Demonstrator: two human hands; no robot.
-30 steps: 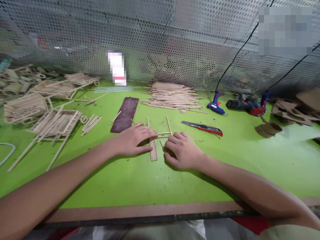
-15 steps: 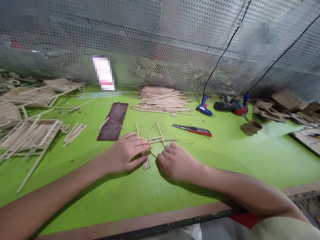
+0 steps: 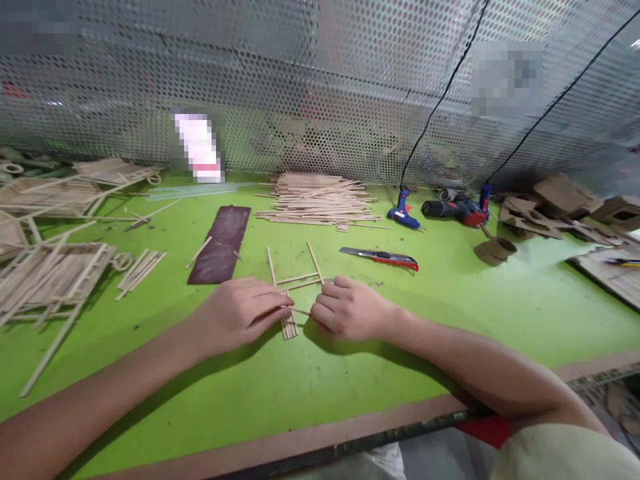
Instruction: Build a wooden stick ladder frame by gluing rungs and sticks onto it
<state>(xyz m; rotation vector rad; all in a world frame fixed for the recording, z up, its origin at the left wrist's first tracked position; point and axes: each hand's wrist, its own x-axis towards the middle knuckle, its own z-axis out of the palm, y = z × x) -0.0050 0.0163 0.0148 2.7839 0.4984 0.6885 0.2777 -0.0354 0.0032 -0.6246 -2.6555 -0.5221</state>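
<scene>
A thin wooden stick [image 3: 301, 311] spans the gap between my two hands. My right hand [image 3: 350, 310] is closed in a fist around its right end. My left hand [image 3: 245, 312] pinches the other end between thumb and fingers, just over a flat row of short wooden sticks [image 3: 289, 327]. Beyond my fingers lies a small frame of sticks [image 3: 299, 278], two long pieces joined by crossbars; its near part is hidden by my hands. A utility knife [image 3: 383, 257] with a red and black handle rests to the right of the frame.
A pile of sticks [image 3: 320, 199] lies at the back, beside a blue glue gun [image 3: 404, 212] and a drill [image 3: 457, 211]. Brown sandpaper [image 3: 220, 247] is left of centre. Stick-built models [image 3: 55, 273] crowd the left; cardboard pieces [image 3: 560, 200] sit at the right.
The stick's left end has come up between my left fingertips. My right hand has turned slightly, and the frame's crossbars show more clearly. The whole view has shifted a little.
</scene>
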